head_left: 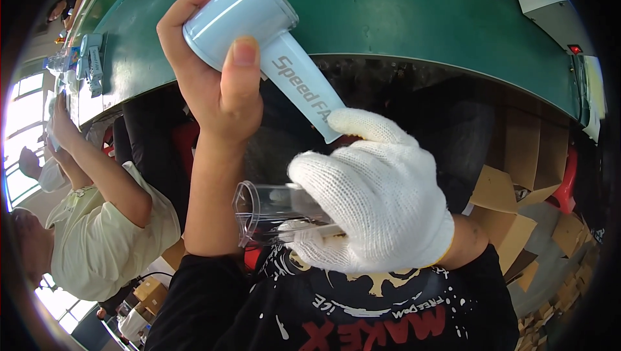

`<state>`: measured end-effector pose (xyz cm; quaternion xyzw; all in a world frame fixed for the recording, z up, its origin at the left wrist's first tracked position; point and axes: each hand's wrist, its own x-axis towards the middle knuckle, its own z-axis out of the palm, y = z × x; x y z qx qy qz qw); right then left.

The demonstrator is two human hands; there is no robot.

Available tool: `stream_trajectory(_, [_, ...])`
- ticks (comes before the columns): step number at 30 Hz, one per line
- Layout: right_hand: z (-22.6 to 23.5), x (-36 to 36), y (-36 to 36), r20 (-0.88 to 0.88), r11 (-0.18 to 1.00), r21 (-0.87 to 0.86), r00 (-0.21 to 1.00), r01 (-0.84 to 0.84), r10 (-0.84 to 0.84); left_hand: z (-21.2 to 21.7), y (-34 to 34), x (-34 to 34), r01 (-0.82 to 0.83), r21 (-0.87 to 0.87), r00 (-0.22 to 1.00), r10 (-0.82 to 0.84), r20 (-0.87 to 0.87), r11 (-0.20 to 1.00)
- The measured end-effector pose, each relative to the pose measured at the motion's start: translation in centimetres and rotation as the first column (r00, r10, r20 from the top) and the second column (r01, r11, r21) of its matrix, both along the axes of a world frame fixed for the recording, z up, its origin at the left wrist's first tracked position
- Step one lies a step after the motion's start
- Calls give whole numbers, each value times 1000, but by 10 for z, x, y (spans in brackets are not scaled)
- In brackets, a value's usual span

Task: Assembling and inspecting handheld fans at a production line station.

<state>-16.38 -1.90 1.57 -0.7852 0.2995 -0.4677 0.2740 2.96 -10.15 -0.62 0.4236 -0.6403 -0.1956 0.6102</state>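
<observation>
My bare left hand (220, 79) is closed around the head of a light blue handheld fan (239, 11), its thumb pressed on the near side. The fan's handle slants down to the right, with grey lettering along it. My right hand (388, 202), in a white knitted glove, touches the handle's lower end with one fingertip. Its other fingers curl around a clear plastic cover (272, 202), whose hollow end sticks out to the left, in front of my left forearm. The gloved fingers hide the rest of the cover.
The green tabletop (401, 11) spans the far side. A co-worker's arm (107, 163) reaches up at the left, near another light blue fan (91, 63). A grey-white device (546, 18) with a red light stands far right. Cardboard boxes (498, 189) and a red stool (569, 183) lie below.
</observation>
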Motion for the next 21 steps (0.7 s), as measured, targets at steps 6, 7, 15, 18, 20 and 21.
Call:
stream_trajectory(6, [4,-2,4,-63,996,72,997,-48,53,-2,-1,5,27,0,999,-27,17,1000])
stream_trajectory(7, [8,-3,2,-75,995,87,996,-44,51,-1,-2,5,29,-1,999,-29,20,1000])
stream_trajectory(15, [7,-7,3,-61,991,109,995,-73,80,-1,2,2,33,3,999,-33,12,999])
stream_trajectory(18, [4,-10,6,-42,993,100,997,-68,72,-3,3,-2,36,-9,999,-36,10,999])
stream_trajectory(20, [0,-11,10,-19,994,84,997,-68,69,-4,3,-5,39,-16,999,-39,9,999])
stream_trajectory(21, [1,-13,9,-18,994,82,998,-66,68,-4,3,-6,38,-15,999,-37,8,999])
